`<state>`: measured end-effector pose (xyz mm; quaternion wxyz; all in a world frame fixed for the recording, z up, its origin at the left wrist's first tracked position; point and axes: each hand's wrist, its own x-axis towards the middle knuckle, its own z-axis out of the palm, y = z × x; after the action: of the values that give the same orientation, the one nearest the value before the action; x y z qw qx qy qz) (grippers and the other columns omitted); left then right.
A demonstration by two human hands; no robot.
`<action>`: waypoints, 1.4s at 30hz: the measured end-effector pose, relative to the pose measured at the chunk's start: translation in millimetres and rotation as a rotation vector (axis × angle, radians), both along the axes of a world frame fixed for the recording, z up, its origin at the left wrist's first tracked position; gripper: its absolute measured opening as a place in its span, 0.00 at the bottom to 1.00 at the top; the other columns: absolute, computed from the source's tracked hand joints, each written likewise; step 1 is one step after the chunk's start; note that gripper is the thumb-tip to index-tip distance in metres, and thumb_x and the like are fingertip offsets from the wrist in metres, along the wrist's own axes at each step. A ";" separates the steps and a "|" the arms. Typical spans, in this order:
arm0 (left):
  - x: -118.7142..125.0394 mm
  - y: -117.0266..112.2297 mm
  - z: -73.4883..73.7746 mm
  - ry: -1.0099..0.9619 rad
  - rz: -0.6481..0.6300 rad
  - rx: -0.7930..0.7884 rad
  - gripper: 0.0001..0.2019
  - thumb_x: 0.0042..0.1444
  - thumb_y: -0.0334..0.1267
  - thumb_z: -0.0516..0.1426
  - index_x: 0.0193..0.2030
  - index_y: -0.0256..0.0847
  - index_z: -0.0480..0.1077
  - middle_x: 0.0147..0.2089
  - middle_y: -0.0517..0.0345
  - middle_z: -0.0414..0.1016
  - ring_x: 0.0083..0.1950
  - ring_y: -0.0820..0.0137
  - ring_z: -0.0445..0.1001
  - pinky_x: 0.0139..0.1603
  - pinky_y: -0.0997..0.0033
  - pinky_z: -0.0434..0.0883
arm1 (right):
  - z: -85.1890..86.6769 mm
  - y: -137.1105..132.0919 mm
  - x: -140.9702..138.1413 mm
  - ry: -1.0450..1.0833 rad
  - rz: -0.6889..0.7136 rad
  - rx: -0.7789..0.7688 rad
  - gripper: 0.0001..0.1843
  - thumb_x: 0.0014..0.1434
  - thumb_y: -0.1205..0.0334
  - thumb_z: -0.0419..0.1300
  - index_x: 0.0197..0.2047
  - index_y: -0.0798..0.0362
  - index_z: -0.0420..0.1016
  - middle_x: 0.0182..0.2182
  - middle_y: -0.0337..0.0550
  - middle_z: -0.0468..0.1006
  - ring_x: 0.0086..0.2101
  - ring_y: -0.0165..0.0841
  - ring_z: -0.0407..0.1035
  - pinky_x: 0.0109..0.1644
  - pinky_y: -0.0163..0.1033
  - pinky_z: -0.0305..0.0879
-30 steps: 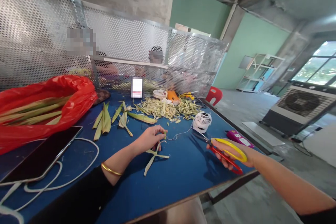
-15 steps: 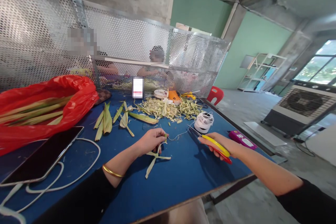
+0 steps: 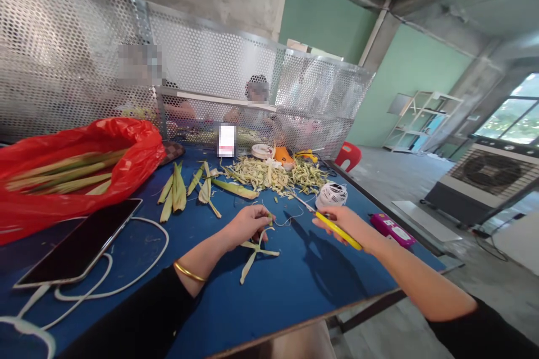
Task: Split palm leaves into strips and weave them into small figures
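Observation:
Between the fingertips of my left hand [image 3: 252, 223] is a small green leaf piece, from which pale folded leaf strips [image 3: 256, 249] spread out in a cross below. A thin thread [image 3: 297, 217] trails to the right from it. My right hand [image 3: 343, 224] is wrapped round the yellow handle of a pair of scissors [image 3: 332, 228], whose blades point up and left toward the heap of cut leaf bits. Whether the blades are apart is hard to see. Behind my right hand sits a roll of white string [image 3: 332, 195].
On the blue table [image 3: 286, 303] lie a heap of leaf scraps [image 3: 265, 175], several husk leaves [image 3: 179, 190], a phone [image 3: 80, 244] with a white cable, and a purple box [image 3: 392, 230]. A red plastic bag [image 3: 143, 137] of leaves is at left. Behind a perforated metal screen [image 3: 202, 50] people sit.
My right hand has turned the scissors, so the yellow handle now faces me and the red one is hidden. The view has shifted slightly; my left hand keeps its hold.

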<state>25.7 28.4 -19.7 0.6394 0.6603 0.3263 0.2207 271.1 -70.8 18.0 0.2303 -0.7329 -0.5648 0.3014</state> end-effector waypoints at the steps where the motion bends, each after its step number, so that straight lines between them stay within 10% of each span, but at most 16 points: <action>1: -0.3 -0.5 1.3 -0.008 0.017 -0.002 0.08 0.49 0.41 0.57 0.32 0.38 0.65 0.32 0.55 0.77 0.23 0.74 0.73 0.22 0.77 0.62 | -1.6 10.6 -3.8 -0.091 -0.013 0.087 0.19 0.54 0.46 0.57 0.40 0.53 0.72 0.20 0.36 0.71 0.16 0.26 0.62 0.19 0.31 0.58; 11: -12.8 -3.6 10.7 -0.168 0.198 0.033 0.09 0.48 0.41 0.58 0.29 0.38 0.68 0.44 0.49 0.76 0.41 0.66 0.75 0.38 0.70 0.68 | -19.3 121.1 -47.5 -0.396 -0.026 0.426 0.22 0.48 0.68 0.61 0.49 0.50 0.73 0.41 0.46 0.78 0.42 0.40 0.70 0.46 0.40 0.62; 17: -9.9 -10.1 18.4 -0.265 0.360 0.098 0.06 0.50 0.39 0.57 0.29 0.39 0.69 0.46 0.53 0.74 0.47 0.66 0.70 0.47 0.69 0.64 | -11.3 95.2 -63.0 -0.255 0.061 0.525 0.13 0.58 0.58 0.55 0.42 0.52 0.78 0.41 0.47 0.78 0.41 0.38 0.72 0.47 0.40 0.64; 22: -2.7 -19.5 19.1 -0.404 0.444 0.114 0.05 0.48 0.38 0.59 0.28 0.39 0.69 0.37 0.57 0.72 0.42 0.69 0.69 0.46 0.70 0.64 | -12.4 62.7 -100.7 0.514 0.172 0.444 0.21 0.47 0.54 0.66 0.44 0.52 0.76 0.34 0.42 0.81 0.35 0.37 0.74 0.42 0.39 0.69; 35: 1.1 -25.2 23.5 -0.438 0.509 0.039 0.07 0.44 0.39 0.62 0.25 0.37 0.71 0.27 0.60 0.71 0.32 0.72 0.68 0.41 0.71 0.64 | -8.6 57.8 -103.7 0.749 0.048 0.363 0.15 0.42 0.58 0.69 0.33 0.56 0.76 0.21 0.38 0.77 0.24 0.30 0.71 0.32 0.36 0.69; 42: -30.1 -24.0 47.1 0.160 0.421 0.412 0.13 0.47 0.49 0.58 0.31 0.41 0.75 0.29 0.59 0.75 0.30 0.70 0.69 0.31 0.73 0.61 | -6.3 59.4 -95.3 0.736 0.041 0.389 0.14 0.42 0.57 0.68 0.32 0.56 0.77 0.23 0.40 0.77 0.26 0.32 0.72 0.35 0.39 0.69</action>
<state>-4.4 4.4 27.4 0.4046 0.7092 0.4535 0.3573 175.8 -11.4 11.8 0.5450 -0.5076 -0.5056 0.4355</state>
